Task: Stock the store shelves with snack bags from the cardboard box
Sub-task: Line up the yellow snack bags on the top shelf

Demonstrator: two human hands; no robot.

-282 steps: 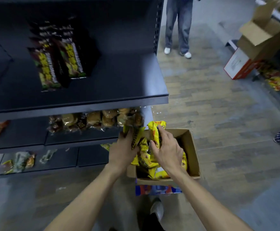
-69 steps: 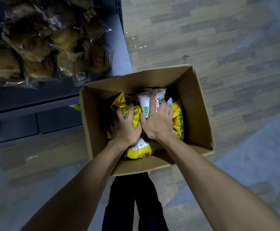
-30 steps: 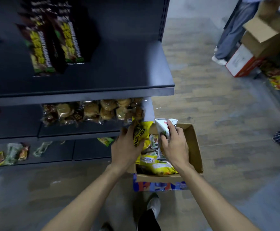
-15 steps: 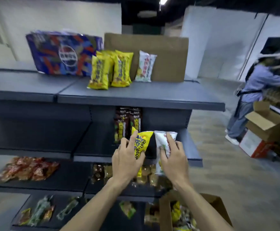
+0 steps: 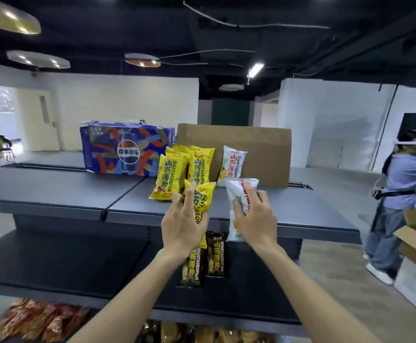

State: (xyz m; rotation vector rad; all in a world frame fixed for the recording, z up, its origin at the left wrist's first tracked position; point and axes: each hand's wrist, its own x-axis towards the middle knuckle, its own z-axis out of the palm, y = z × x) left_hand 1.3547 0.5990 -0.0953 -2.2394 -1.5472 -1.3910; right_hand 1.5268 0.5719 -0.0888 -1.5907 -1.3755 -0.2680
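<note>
- Head view: your left hand has its fingers curled round a yellow snack bag, held upright just in front of the top shelf.
- Your right hand grips a white snack bag the same way, beside the yellow one.
- On the top shelf a row of yellow bags and one white bag lean against a brown carton, next to a blue cola case.
- Dark bags stand on the shelf below.
</note>
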